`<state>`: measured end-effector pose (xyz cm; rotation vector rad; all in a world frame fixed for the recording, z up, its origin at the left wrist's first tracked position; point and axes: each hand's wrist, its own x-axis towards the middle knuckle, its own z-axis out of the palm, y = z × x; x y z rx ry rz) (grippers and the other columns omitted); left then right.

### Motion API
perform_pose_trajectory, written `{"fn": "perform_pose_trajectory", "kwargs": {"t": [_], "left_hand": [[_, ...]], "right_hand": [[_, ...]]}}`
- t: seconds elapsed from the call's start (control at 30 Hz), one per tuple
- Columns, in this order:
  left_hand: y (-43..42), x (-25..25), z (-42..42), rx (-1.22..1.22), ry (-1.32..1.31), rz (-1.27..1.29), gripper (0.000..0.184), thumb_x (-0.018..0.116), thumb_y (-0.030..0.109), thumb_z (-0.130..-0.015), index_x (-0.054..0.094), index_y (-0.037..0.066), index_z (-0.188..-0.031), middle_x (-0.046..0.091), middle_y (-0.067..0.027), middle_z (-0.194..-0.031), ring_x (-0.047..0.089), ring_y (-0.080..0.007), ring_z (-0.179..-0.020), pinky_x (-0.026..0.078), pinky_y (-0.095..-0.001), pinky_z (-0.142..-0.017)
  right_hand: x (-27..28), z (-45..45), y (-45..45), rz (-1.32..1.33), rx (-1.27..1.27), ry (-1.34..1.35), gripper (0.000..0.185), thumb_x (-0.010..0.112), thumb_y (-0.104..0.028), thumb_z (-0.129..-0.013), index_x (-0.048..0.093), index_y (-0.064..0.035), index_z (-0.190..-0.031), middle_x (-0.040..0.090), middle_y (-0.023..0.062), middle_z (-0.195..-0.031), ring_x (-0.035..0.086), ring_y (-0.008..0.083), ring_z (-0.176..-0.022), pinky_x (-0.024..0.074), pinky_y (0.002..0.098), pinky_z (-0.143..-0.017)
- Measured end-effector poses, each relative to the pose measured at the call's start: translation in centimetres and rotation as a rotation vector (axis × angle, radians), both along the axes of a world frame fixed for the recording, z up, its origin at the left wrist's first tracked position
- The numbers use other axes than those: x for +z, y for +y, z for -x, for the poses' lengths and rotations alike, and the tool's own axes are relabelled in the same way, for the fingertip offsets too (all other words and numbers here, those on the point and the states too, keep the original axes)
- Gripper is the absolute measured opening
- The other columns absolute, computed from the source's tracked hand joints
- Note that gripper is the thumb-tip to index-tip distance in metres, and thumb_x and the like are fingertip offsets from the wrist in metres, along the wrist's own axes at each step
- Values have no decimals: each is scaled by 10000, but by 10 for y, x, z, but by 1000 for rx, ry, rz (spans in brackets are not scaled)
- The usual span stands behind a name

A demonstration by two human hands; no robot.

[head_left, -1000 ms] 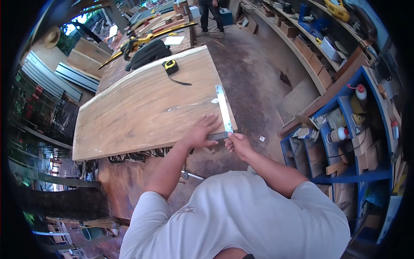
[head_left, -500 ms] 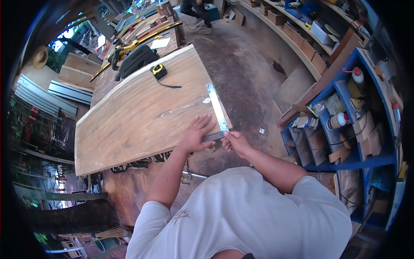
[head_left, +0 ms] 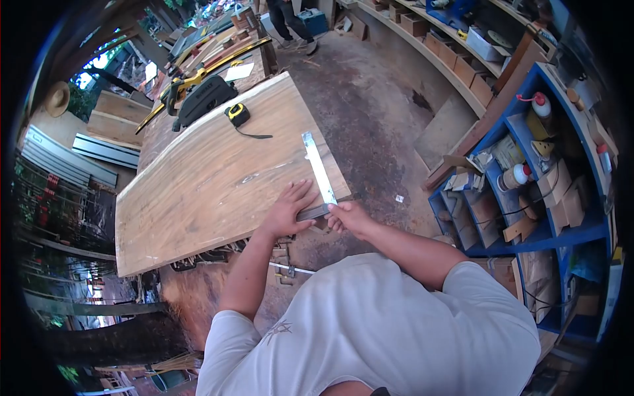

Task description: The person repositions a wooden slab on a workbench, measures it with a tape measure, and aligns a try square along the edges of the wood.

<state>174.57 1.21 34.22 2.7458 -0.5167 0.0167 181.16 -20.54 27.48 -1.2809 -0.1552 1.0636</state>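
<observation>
A wide wooden slab (head_left: 198, 191) with a pale live edge lies in front of me. Near its right end a try square (head_left: 319, 170) rests on top, the bright metal blade pointing away from me and the dark stock along the near edge. My left hand (head_left: 288, 210) is flat on the slab with fingers spread, the thumb by the stock. With thumb and bent fingers, my right hand (head_left: 351, 218) grips the square at its corner. A yellow and black tape measure (head_left: 237, 115) sits farther back on the slab, a dark strap trailing from it.
Behind the slab, a black and yellow power saw (head_left: 206, 99) stands on the bench beside a long yellow level (head_left: 231, 56). On the right are a blue shelf unit (head_left: 528, 251) with bottles and wood pieces. Another person's legs (head_left: 287, 21) show at the back.
The square has slid a little left along the slab's near edge, its blade now reaching the pale knot. Both hands moved with it. The view shifted slightly.
</observation>
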Motion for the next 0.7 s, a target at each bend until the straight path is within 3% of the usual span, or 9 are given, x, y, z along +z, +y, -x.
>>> {"fn": "perform_pose_trajectory", "kwargs": {"t": [0.47,0.6,0.7], "left_hand": [[2,-2,6,29,-16,-4,792,714,385,-739,421,161,-1441,315,-167,-1521,271,-336,-1418,154,-499,-1174],[4,-4,6,27,-21,7,790,712,387,-739,423,157,-1437,314,-158,-1524,276,-330,-1417,157,-505,-1172],[3,-3,7,32,-25,7,793,711,395,-738,423,156,-1436,313,-154,-1525,275,-325,-1418,155,-505,-1173]], "right_hand": [[-6,-3,-2,-48,94,13,350,551,-354,-972,623,-12,-988,630,54,-763,598,125,-623,490,259,-550],[-36,-16,-24,-25,235,-117,359,595,-385,-943,637,-32,-991,649,53,-816,618,137,-665,495,270,-575],[-79,-26,-52,114,228,-169,307,602,-320,-948,639,-24,-1017,667,64,-840,627,132,-698,509,269,-613]]}}
